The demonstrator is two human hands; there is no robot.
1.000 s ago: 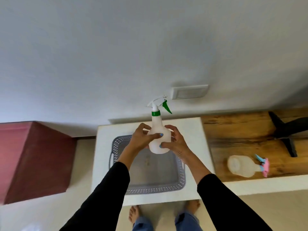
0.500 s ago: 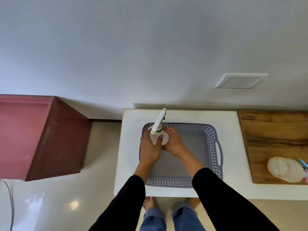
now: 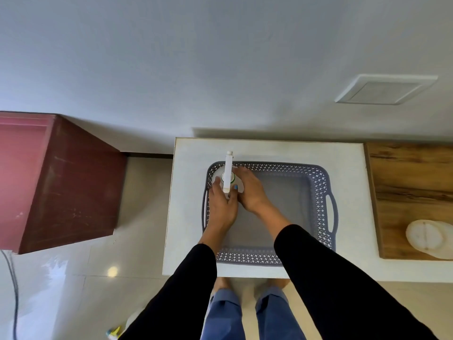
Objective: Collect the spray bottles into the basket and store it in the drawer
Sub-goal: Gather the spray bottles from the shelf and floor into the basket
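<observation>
Head view: both hands grip one spray bottle (image 3: 227, 177) upright in the far-left corner of the grey basket (image 3: 321, 190) on the white desk (image 3: 188, 217). Left hand (image 3: 221, 204) and right hand (image 3: 250, 190) fingers wrapped round its body. Second bottle (image 3: 429, 235) lies on the wooden top at right edge.

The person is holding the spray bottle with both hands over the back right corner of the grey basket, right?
Not quite. In the head view both hands, left hand and right hand, hold the spray bottle upright, but at the back left corner of the grey basket, not the back right.
</observation>
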